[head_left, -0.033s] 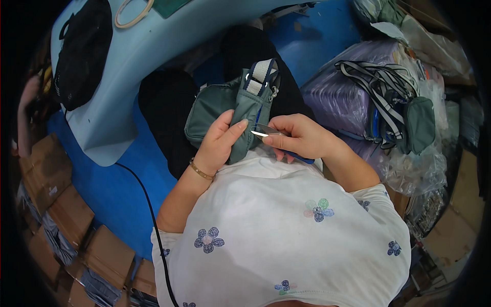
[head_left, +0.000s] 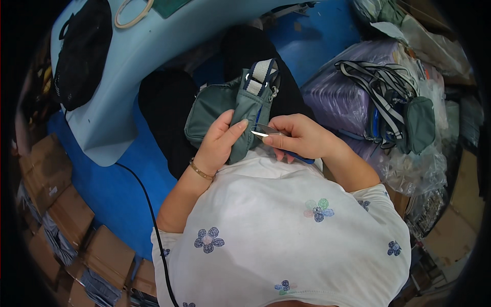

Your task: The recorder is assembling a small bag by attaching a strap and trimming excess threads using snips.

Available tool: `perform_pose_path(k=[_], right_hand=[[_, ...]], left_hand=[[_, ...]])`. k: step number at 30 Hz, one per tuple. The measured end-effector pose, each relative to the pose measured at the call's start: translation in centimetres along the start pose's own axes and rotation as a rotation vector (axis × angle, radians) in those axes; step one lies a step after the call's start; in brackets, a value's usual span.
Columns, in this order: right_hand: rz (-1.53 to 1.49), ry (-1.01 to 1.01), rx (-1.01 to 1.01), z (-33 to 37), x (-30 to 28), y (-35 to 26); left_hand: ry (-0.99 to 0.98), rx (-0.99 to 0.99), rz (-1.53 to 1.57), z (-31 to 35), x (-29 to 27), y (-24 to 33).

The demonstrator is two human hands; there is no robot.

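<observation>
Here, in the head view looking down, a grey-green fabric bag [head_left: 212, 110] lies across my lap, on black trousers [head_left: 166, 117]. It looks light, soft and slack, likely a little slick on its smooth face and hardly fragile; I'd judge the seamed edge the surest place to take hold, with the light-grey, navy-edged webbing strap [head_left: 261, 74] probably the stiffer part. My left hand [head_left: 217, 140] pinches the bag's near edge, thumb on top; most of the body spreads beyond those fingers, and the strap stands up at the far end. My right hand [head_left: 302, 137] is closed around small metal snips with pointed blades [head_left: 260, 133], tips slightly apart, just beside my left thumb. Whether they touch the cloth, I cannot tell.
</observation>
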State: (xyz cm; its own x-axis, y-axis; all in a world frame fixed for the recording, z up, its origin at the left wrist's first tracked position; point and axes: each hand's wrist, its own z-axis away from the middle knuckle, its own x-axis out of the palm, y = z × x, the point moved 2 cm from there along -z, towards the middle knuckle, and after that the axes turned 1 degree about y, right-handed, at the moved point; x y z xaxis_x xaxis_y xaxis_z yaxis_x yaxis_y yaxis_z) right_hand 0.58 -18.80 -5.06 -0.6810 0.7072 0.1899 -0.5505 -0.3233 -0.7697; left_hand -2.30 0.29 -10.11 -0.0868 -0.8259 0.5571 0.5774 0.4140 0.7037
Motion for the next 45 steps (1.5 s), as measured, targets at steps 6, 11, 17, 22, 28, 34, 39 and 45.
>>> perform_pose_path(k=[6, 11, 17, 22, 28, 34, 39, 45], right_hand=[[-0.022, -0.019, 0.045, 0.0, -0.1, 0.1], [0.072, 0.040, -0.064, -0.3, 0.1, 0.6], [0.620, 0.279, -0.516, -1.2, 0.3, 1.3], [0.283, 0.239, -0.438, -0.7, 0.2, 1.1], [0.101, 0.079, -0.180, -0.2, -0.4, 0.6], [-0.023, 0.104, -0.135, -0.6, -0.2, 1.3], [0.287, 0.441, -0.423, -1.4, 0.1, 1.0], [0.293, 0.520, -0.506, -1.9, 0.8, 1.1]], left_hand=[[-0.008, 0.005, -0.051, 0.0, -0.4, -0.4], [-0.003, 0.019, -0.055, 0.0, 0.1, 0.2], [-0.032, -0.060, 0.097, 0.0, 0.2, 0.4], [-0.009, -0.058, 0.113, -0.1, 0.1, 0.3], [-0.005, -0.054, 0.116, -0.2, 0.2, 0.4], [-0.013, -0.032, 0.094, -0.1, 0.1, 0.3], [-0.012, -0.046, 0.104, -0.1, 0.3, 0.5], [-0.026, -0.024, 0.064, -0.2, 0.0, 0.2]])
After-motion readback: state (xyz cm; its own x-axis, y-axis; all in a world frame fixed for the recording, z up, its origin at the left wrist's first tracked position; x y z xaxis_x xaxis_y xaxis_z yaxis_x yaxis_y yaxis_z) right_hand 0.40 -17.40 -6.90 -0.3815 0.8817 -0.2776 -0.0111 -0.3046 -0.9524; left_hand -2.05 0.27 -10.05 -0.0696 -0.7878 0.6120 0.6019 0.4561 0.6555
